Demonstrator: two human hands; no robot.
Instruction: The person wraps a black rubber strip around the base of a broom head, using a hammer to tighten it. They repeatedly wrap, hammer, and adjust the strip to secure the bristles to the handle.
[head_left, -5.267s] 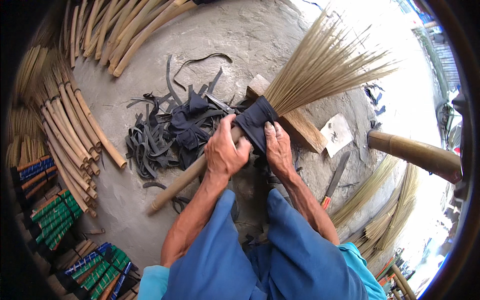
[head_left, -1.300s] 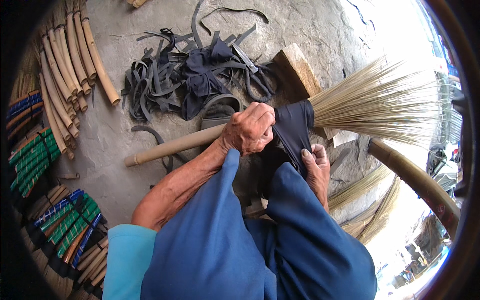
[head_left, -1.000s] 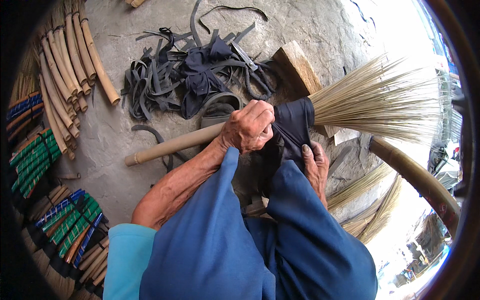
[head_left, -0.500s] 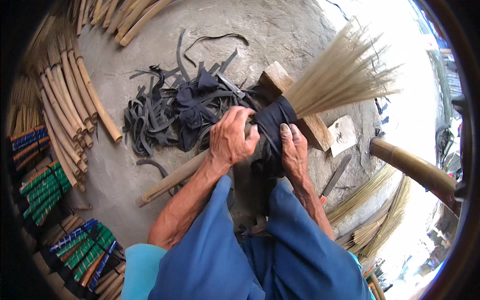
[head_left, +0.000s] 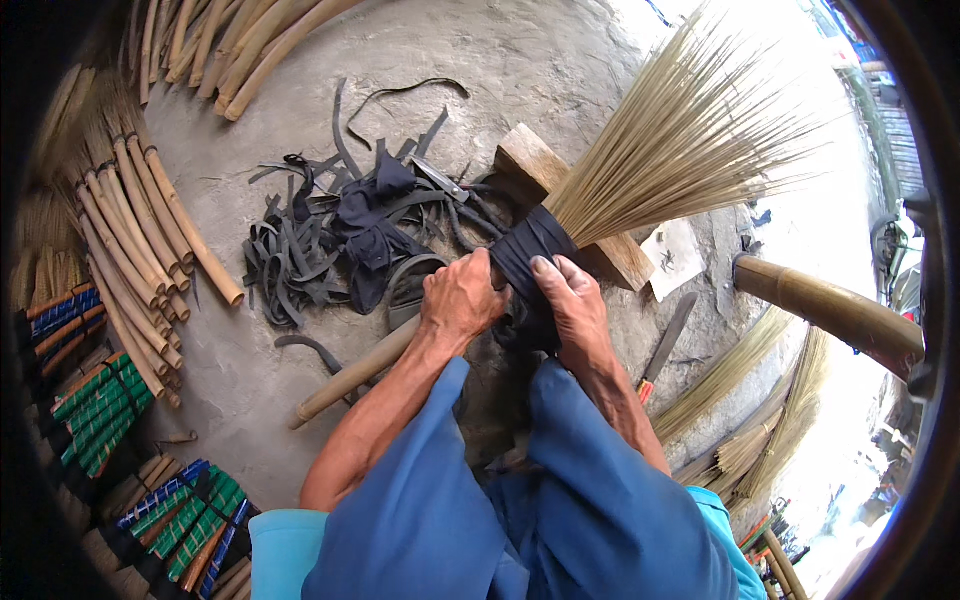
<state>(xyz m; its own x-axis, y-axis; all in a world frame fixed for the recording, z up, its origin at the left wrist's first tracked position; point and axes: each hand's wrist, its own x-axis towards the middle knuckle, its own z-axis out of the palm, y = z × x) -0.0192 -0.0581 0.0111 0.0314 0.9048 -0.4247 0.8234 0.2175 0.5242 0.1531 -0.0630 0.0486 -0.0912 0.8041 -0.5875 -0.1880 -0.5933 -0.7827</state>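
A broom lies slantwise before me, its pale bristles [head_left: 680, 140] fanned toward the upper right and its bamboo handle [head_left: 360, 375] running to the lower left. Dark cloth [head_left: 522, 250] is wrapped in overlapping turns round the base of the bristles, with a loose part hanging below. My left hand [head_left: 462, 298] is closed round the broom just at the handle side of the wrap. My right hand [head_left: 575, 305] pinches the cloth, thumb laid along the wrap's edge. Under the bristle base sits a wooden block [head_left: 620, 262].
Dark fabric strips [head_left: 300, 250] lie heaped at the left, with scissors [head_left: 440, 182] on top. A knife [head_left: 668, 345] lies right of my right forearm. Bamboo poles [head_left: 145, 230] and bundled brooms [head_left: 190, 510] line the left; a thick bamboo pole [head_left: 825, 305] juts in from the right.
The broom has turned, and its bristles look more spread. The cloth lies in more visible folds round the base. Both hands have shifted slightly down and left with it.
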